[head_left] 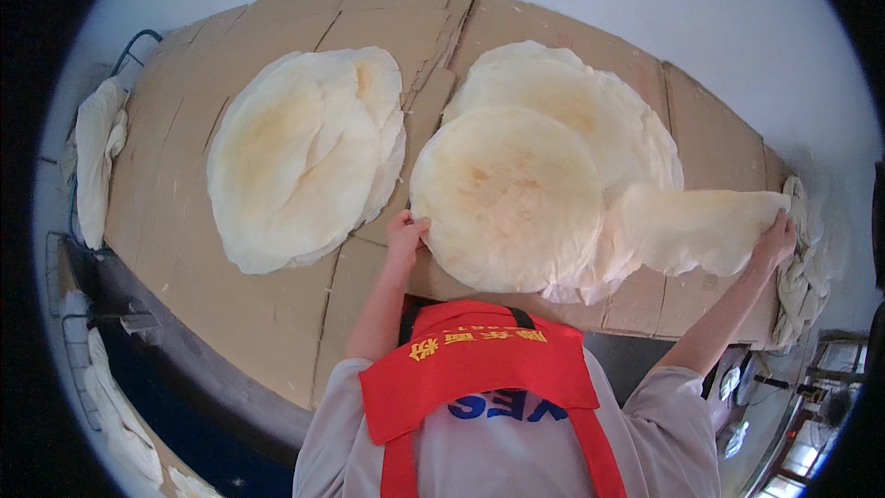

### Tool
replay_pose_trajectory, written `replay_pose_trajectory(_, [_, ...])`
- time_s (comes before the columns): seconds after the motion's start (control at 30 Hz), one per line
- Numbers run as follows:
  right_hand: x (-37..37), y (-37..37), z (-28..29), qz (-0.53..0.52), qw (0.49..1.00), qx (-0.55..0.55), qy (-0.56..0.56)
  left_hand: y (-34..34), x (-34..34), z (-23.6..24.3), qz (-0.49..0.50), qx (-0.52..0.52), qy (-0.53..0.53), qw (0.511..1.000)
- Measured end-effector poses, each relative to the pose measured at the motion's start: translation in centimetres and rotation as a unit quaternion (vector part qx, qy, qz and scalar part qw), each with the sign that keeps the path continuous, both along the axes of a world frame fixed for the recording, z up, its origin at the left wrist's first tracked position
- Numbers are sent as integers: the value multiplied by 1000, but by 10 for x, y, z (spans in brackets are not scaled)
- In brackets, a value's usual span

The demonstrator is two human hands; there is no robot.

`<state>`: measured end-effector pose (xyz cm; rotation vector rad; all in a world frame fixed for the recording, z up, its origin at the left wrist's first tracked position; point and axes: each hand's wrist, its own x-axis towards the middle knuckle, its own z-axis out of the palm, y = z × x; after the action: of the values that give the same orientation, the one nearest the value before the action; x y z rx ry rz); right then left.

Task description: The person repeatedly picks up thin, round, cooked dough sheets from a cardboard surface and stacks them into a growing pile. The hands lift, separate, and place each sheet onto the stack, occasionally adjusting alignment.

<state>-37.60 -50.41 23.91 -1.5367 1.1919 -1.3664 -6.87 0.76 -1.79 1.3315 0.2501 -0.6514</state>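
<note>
At the left edge of a large round, thin flatbread (pixel 507 198), pale with brownish patches, my left hand (pixel 406 236) is closed in a pinch. My right hand (pixel 777 238) grips the end of another thin flatbread sheet (pixel 705 229), drawn out toward the right and drooping along its near edge. Both breads overlap a stack of similar pale flatbreads (pixel 636 124) behind and beneath them. Left of these, a second flatbread pile (pixel 295 152) lies apart, its top sheet creased.
Sheets of brown cardboard (pixel 249 341) with seams cover the broad work surface. Bunched white cloths lie at its left end (pixel 97 161) and right end (pixel 800 286). A pale wall (pixel 645 0) stands behind. My red apron (pixel 479 373) is against the near edge.
</note>
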Motion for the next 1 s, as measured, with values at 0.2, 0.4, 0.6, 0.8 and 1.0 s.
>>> replay_pose_trajectory(0.2, [191, 111, 30, 219, 958, -68, 174, 4, -4, 22, -65, 17, 4, 998])
replay_pose_trajectory(0.4, [359, 267, 64, 462, 882, 5, -93, 16, -25, 40, -168, -79, 61, 981])
replay_pose_trajectory(0.6, [449, 338, 62, 470, 853, 150, -172, 26, -27, 38, -200, -219, 59, 953])
replay_pose_trajectory(0.8, [485, 363, -122, 442, 853, 276, -26, 24, -32, 34, -179, -170, 75, 966])
replay_pose_trajectory(1.0, [361, 316, -192, 552, 792, 73, 250, 23, -29, 19, -133, -202, 100, 965])
